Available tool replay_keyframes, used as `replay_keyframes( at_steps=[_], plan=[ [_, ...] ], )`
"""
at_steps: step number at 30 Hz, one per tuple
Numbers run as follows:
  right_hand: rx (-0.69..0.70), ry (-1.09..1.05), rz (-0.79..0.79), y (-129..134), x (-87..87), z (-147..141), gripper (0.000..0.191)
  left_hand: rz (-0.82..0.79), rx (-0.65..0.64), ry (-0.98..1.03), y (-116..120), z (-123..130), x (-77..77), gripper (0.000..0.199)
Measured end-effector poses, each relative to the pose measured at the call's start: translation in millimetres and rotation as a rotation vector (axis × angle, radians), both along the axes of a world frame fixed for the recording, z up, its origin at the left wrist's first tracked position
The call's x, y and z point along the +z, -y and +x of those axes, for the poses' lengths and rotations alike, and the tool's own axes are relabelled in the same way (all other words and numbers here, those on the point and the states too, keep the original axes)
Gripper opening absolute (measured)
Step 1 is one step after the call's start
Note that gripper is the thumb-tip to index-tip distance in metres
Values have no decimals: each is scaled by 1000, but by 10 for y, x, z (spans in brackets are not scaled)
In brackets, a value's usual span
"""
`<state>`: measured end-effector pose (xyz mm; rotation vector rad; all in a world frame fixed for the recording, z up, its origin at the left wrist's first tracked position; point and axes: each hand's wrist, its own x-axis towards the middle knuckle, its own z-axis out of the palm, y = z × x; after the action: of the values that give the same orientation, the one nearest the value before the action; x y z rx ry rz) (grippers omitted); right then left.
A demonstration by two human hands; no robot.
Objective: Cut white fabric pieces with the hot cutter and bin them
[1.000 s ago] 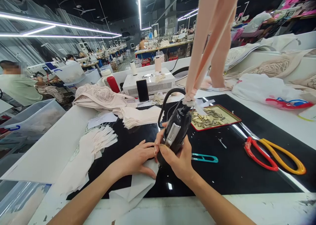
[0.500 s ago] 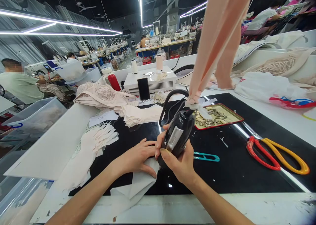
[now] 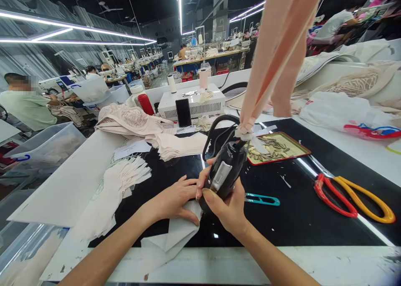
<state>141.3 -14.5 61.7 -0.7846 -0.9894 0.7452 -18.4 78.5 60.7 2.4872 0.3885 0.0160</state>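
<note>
My right hand [image 3: 227, 206] is wrapped around a black corded hand tool [image 3: 224, 169] with a silver plate on its side. Strips of pink fabric [image 3: 275, 47] are tied to the tool's top and rise out of view. The tool's lower end meets a pale folded fabric piece [image 3: 183, 227], and the contact spot is hidden behind the tool and fingers. With fingers outstretched, my left hand [image 3: 180, 200] lies flat on that fabric, its fingertips close to the right fingers. Teal thread snips [image 3: 262, 199] lie just right of the tool.
Large scissors [image 3: 354, 196] and a red-rimmed tray [image 3: 278, 149] of sunflower seeds are on the right of the black work surface [image 3: 291, 219]. Fanned fabric pieces [image 3: 123, 181] and a stack [image 3: 183, 146] lie left. A phone [image 3: 183, 112] leans on a white box [image 3: 191, 104].
Both hands and the tool have hardly moved. The loose end of the hanging pink strip has swung slightly, and the whole view has shifted a little.
</note>
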Motion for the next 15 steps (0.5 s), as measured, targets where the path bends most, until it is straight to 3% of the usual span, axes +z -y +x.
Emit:
replay_keyframes(
  at_steps=[12, 15],
  plan=[
    [29, -11, 20, -6, 25, -37, 44, 28, 57, 3, 21, -208, -156, 72],
    [32, -9, 11, -4, 25, -42, 44, 40, 14, -6, 54, -210, -124, 59]
  ],
)
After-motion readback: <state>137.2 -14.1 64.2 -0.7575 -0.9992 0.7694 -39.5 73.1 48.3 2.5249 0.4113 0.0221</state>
